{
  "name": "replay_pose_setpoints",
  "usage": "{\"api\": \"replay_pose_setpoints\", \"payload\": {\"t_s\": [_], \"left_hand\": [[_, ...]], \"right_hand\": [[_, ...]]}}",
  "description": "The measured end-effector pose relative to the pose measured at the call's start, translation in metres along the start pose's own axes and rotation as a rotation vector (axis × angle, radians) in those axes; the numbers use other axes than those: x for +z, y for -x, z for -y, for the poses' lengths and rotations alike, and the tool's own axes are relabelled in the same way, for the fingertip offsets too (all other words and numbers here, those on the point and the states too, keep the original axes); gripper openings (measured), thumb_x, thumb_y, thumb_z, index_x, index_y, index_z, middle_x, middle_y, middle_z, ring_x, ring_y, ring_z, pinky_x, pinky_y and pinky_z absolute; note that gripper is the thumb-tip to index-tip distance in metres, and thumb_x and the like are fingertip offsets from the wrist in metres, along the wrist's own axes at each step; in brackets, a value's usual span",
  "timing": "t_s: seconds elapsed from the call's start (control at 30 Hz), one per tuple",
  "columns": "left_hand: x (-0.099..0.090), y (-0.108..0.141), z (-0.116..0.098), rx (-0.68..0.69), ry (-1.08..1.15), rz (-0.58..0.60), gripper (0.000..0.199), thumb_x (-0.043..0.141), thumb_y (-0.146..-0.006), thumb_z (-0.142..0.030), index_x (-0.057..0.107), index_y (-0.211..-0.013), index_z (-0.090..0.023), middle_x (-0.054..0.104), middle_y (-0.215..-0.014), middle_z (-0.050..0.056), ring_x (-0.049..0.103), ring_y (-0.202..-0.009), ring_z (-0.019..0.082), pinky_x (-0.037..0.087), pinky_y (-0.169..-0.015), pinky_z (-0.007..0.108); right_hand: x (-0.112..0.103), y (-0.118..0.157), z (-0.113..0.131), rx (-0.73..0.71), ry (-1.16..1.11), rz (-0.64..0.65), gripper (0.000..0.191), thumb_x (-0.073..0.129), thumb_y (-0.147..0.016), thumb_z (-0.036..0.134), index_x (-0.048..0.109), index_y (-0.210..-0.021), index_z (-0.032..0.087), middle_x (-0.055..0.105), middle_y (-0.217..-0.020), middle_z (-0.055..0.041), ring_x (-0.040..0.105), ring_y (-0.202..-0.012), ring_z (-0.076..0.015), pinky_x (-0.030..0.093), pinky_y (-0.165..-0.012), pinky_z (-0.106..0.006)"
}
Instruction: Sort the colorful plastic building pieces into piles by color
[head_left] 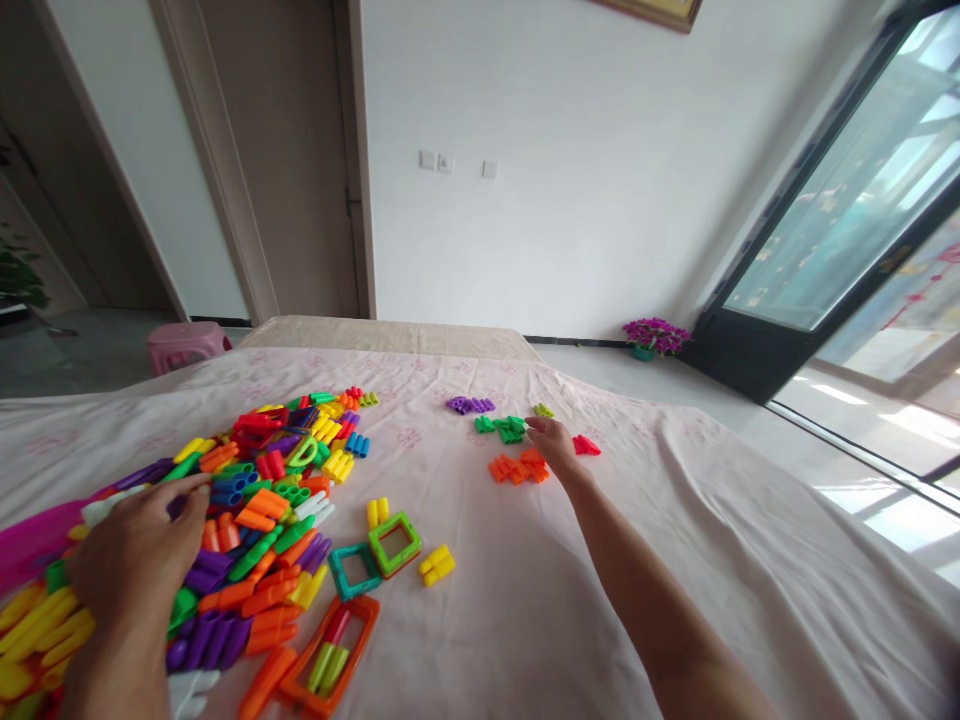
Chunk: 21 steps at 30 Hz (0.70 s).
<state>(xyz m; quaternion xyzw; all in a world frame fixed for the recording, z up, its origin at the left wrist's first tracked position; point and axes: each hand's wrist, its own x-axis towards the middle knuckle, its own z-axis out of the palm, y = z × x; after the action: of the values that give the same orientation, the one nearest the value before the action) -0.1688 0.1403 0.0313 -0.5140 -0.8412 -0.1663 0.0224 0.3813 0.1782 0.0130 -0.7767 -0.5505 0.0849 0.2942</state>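
Green plastic tube blocks (512, 431) in crosswise row, left of nearer right hand (553, 443) | left hand (146, 520) at multicoloured block pile (262, 508) | 2 grips: cannot be told

Pink stool (187, 343); purple flowers (656, 334) beside glass door (806, 195).

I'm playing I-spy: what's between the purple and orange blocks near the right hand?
Green blocks lie between the purple blocks and the orange blocks in the head view.
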Motion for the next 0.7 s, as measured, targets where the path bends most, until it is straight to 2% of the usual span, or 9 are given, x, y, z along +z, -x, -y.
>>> {"api": "replay_pose_setpoints", "payload": {"t_s": [0.07, 0.13, 0.23, 0.33, 0.47, 0.57, 0.7], "left_hand": [[0.0, 0.0, 0.0, -0.008, 0.002, 0.005, 0.064, 0.026, -0.089, -0.062, 0.071, -0.119, -0.029, 0.067, -0.122, 0.013, 0.062, -0.09, 0.034, 0.046, -0.071, 0.042], [0.001, 0.0, 0.0, -0.015, 0.007, -0.001, 0.064, 0.025, -0.089, -0.062, 0.071, -0.12, -0.03, 0.067, -0.121, 0.013, 0.062, -0.091, 0.034, 0.046, -0.071, 0.042], [0.002, 0.0, -0.001, -0.023, 0.019, -0.013, 0.064, 0.024, -0.089, -0.063, 0.071, -0.119, -0.031, 0.067, -0.12, 0.012, 0.062, -0.093, 0.035, 0.046, -0.072, 0.042], [0.003, 0.001, -0.001, -0.029, 0.029, -0.022, 0.063, 0.025, -0.089, -0.064, 0.071, -0.118, -0.031, 0.067, -0.122, 0.011, 0.062, -0.095, 0.035, 0.046, -0.073, 0.042], [0.0, 0.004, -0.002, -0.005, 0.079, -0.059, 0.057, 0.031, -0.09, -0.059, 0.072, -0.116, -0.028, 0.068, -0.12, 0.012, 0.062, -0.097, 0.033, 0.046, -0.074, 0.04], [-0.003, 0.007, -0.004, 0.048, 0.142, -0.099, 0.049, 0.038, -0.091, -0.051, 0.073, -0.114, -0.026, 0.07, -0.115, 0.011, 0.063, -0.098, 0.031, 0.046, -0.076, 0.039], [-0.003, 0.009, -0.006, 0.065, 0.177, -0.166, 0.043, 0.042, -0.091, -0.045, 0.075, -0.111, -0.026, 0.071, -0.116, 0.009, 0.063, -0.102, 0.03, 0.045, -0.079, 0.039]], "right_hand": [[-0.01, 0.005, -0.006, -0.002, -0.078, 0.071, 0.039, 0.059, -0.082, 0.024, 0.073, -0.119, 0.021, 0.073, -0.114, -0.0068, 0.068, -0.101, -0.0248, 0.052, -0.08, -0.03], [-0.018, 0.011, -0.012, -0.034, -0.136, 0.196, 0.041, 0.063, -0.079, 0.026, 0.072, -0.119, 0.02, 0.073, -0.117, -0.0073, 0.068, -0.102, -0.0249, 0.052, -0.081, -0.03], [-0.027, 0.019, -0.014, -0.08, -0.08, 0.317, 0.042, 0.07, -0.075, 0.028, 0.073, -0.116, 0.02, 0.073, -0.115, -0.0065, 0.068, -0.102, -0.0246, 0.051, -0.084, -0.029], [-0.028, 0.028, -0.006, -0.113, 0.082, 0.262, 0.035, 0.068, -0.078, 0.03, 0.075, -0.111, 0.021, 0.074, -0.111, -0.0062, 0.068, -0.1, -0.0242, 0.05, -0.083, -0.03], [-0.024, 0.043, 0.007, -0.164, 0.226, 0.063, 0.033, 0.06, -0.087, 0.035, 0.074, -0.114, 0.023, 0.074, -0.112, -0.007, 0.065, -0.108, -0.0261, 0.048, -0.087, -0.033], [-0.02, 0.055, 0.01, -0.15, 0.315, -0.062, 0.037, 0.057, -0.09, 0.043, 0.071, -0.118, 0.025, 0.072, -0.116, -0.0079, 0.061, -0.112, -0.0289, 0.047, -0.085, -0.036], [-0.02, 0.064, 0.006, -0.107, 0.337, 0.016, 0.037, 0.053, -0.091, 0.05, 0.074, -0.11, 0.027, 0.072, -0.114, -0.0078, 0.063, -0.106, -0.0303, 0.048, -0.077, -0.037]]}}
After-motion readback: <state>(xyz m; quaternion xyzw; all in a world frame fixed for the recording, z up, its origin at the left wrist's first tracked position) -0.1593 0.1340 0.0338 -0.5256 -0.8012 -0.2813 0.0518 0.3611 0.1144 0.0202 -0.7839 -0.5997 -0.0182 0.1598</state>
